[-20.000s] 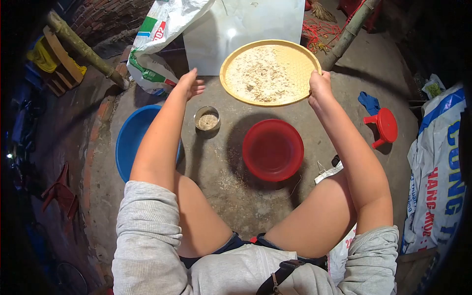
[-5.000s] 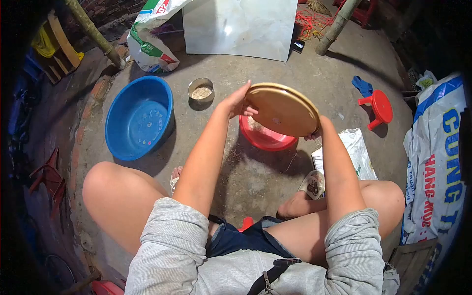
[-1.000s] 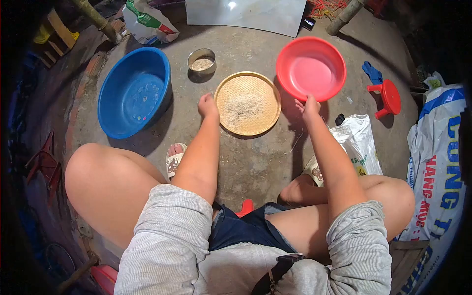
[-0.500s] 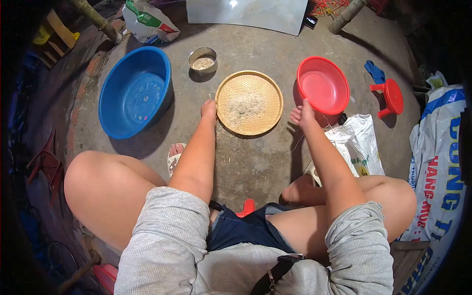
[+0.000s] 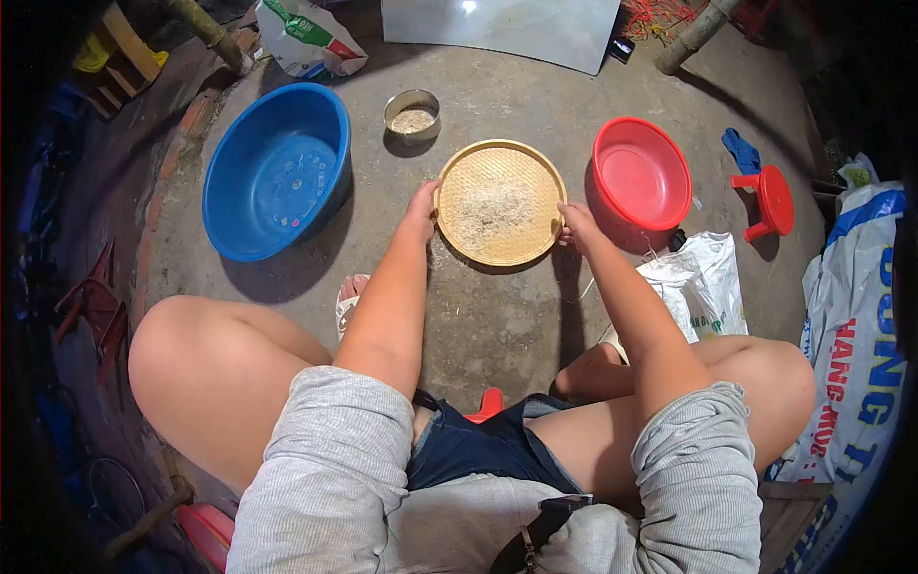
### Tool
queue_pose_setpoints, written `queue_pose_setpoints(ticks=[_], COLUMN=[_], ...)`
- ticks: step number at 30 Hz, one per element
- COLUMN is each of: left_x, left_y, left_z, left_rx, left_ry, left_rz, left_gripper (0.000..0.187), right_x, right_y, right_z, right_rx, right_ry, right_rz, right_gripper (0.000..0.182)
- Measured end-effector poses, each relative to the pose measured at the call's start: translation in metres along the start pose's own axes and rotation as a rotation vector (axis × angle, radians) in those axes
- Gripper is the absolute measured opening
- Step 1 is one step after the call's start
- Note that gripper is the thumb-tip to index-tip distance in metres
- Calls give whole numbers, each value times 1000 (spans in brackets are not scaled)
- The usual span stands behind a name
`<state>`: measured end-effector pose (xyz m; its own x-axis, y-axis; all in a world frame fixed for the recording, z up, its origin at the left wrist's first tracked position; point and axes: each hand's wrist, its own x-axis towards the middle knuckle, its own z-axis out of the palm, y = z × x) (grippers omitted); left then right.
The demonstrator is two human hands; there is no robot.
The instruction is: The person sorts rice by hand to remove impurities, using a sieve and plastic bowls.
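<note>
A round woven bamboo tray [image 5: 454, 167] is held in front of me, with a patch of pale grain and darker bits [image 5: 495, 209] spread over its middle. My left hand [image 5: 422, 209] is closed on its left rim, the fingers partly hidden beneath. On the opposite side my right hand [image 5: 577, 225] grips the rim, thumb on top. Just beyond the tray, to the left, stands a metal bowl [image 5: 413, 119] with some grain in it. A red plastic basin [image 5: 639, 172] sits close to my right hand.
A large blue tub [image 5: 277, 172] stands at left. Toward the right are a white sack [image 5: 703, 277], a red stool [image 5: 775, 201], a blue cloth [image 5: 740, 150] and a big printed sack [image 5: 846, 344]. A shiny sheet [image 5: 497, 33] and a plastic bag [image 5: 311, 38] lie at the back.
My right hand has moved from beside the red basin to the tray's right rim and closed on it. My left hand remains at the left rim. The view has shifted slightly.
</note>
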<state>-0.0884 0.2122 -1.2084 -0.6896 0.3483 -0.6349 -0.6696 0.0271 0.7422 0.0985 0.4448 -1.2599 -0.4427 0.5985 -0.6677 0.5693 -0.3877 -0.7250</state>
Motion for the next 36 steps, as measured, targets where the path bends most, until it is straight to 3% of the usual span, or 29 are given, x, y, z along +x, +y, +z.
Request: queue_pose_setpoints(ticks=[2, 5, 7, 9, 10, 12, 15, 16, 17, 20, 22, 24, 26, 28, 31, 33, 35, 36], left_x=[-10, -23, 22, 33, 29, 20, 36, 30, 22, 91, 101, 50, 92, 36, 36, 48, 70, 67], left_y=[8, 17, -8, -10, -6, 0, -18, -20, -25, -88, -102, -62, -76, -36, -39, -57, -80, -84], left_z=[-2, -2, -28, -39, -42, -45, -35, -22, -6, 1, 12, 6, -47, -59, -62, -40, -16, 6], left_rx=[1, -115, -183, -323, -322, -246, -287, -182, -74, 206, 95, -88, -41, -110, -273, 101, 439, 417], left_ry=[-44, 39, 17, 503, 502, 705, 666, 612, 560, 413, 402, 246, 234, 325, 289, 395, 463, 510], left_rz=[-155, -171, -69, 7, 7, -23, -48, -46, -45, -45, -43, -32, -88, -93, -101, -25, 16, -8], left_gripper=[48, 47, 44, 41, 41, 40, 38, 39, 39, 40, 39, 34, 36, 34, 34, 37, 41, 41], right_x=[-3, -7, -8, -23, -22, -21, -16, -1, 6, -14, -18, -34, -34, -37, -29, -20, -28, -27], right_y=[0, 2, 3, -5, -5, -5, -10, 0, -1, -15, -18, -22, -15, -14, -12, -10, -14, -16], right_z=[1, 10, 16, 29, 35, 41, 33, 21, 3, -32, -28, -9, 23, 50, 50, 20, -11, -23], right_rx=[59, 3, -216, -204, -222, -254, -194, -284, -331, -527, -507, -469, -430, -411, -358, -283, -335, -448], right_ry=[-62, 25, -4, -56, -111, -199, -84, 47, 32, 447, 475, 498, 414, 252, 203, 191, 323, 392], right_rz=[1, -25, -144, -125, -126, -162, -223, -310, -274, -293, -299, -339, -441, -486, -511, -389, -393, -359], right_gripper=[43, 35, 30, 25, 25, 25, 28, 36, 44, 52, 52, 53, 54, 56, 57, 57, 59, 61])
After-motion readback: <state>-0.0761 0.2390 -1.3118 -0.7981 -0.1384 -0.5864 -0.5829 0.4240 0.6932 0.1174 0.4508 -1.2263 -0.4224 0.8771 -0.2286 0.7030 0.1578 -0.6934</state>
